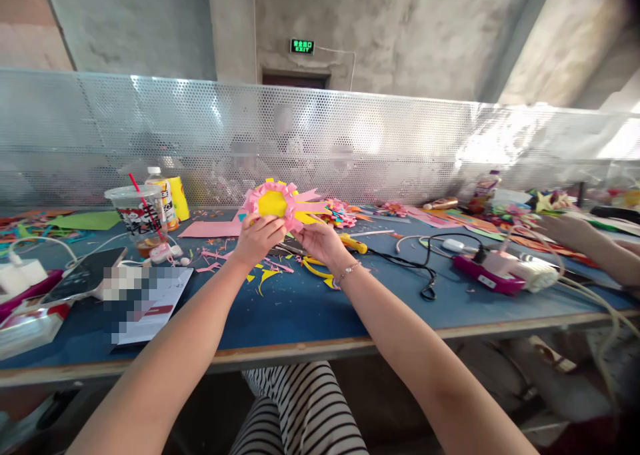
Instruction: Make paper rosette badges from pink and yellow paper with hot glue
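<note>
A: Above the blue worktop point(300, 308), what are the 2 hands doing?

B: The left hand point(257, 238) and right hand point(320, 242) are both gripping the paper flower point(274, 203), lifted clear of the surface.

A: How far along is it looking?

B: Its pink fringe is ringing the yellow centre already; I'm judging it mostly assembled. Paper scraps point(265, 272) and a yellow-handled tool point(353, 243) are lying just beneath.

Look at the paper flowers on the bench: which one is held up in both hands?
The pink-fringed flower with the yellow centre, gripped by the left hand and right hand. The other small pink flowers lie on the blue table.
</note>
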A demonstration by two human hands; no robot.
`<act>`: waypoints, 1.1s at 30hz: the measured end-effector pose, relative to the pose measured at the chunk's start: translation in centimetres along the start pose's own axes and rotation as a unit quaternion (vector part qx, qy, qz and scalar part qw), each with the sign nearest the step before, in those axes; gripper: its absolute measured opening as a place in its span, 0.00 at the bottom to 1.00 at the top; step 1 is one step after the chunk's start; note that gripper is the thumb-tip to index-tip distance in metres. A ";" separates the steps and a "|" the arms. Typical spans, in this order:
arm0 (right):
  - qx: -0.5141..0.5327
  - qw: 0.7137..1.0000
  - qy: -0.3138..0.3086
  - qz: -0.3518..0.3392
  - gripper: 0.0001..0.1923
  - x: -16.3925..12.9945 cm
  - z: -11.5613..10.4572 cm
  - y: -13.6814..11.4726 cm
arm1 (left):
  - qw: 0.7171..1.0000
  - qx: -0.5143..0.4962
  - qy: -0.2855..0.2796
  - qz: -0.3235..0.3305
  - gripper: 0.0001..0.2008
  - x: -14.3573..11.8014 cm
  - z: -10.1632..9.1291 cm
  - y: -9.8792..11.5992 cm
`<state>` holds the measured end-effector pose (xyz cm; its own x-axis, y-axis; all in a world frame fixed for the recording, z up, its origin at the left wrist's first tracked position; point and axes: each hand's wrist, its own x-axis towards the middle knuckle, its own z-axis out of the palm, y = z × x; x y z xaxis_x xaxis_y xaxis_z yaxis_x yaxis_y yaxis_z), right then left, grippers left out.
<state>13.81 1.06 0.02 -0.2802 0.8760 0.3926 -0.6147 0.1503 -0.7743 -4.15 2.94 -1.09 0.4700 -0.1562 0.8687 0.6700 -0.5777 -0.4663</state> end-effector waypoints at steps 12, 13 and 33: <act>-0.003 1.000 -0.009 -0.008 0.16 -0.3 0.2 -0.4 | 0.999 -0.016 -0.014 -0.029 0.09 -0.2 0.0 0.0; -0.005 1.000 -0.007 -0.007 0.15 -0.4 0.2 -0.5 | 0.999 -0.029 -0.015 -0.034 0.09 -0.2 0.0 0.0; -0.039 0.993 0.104 -0.043 0.14 0.9 -0.5 0.5 | 0.994 -0.061 -0.086 -0.026 0.14 -0.3 0.2 -0.1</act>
<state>13.63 2.18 -0.26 -0.0657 0.9325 0.3550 -0.5692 0.2572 -0.7809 -4.22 3.16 -1.30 0.5347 0.0106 0.8450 0.6262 -0.6764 -0.3878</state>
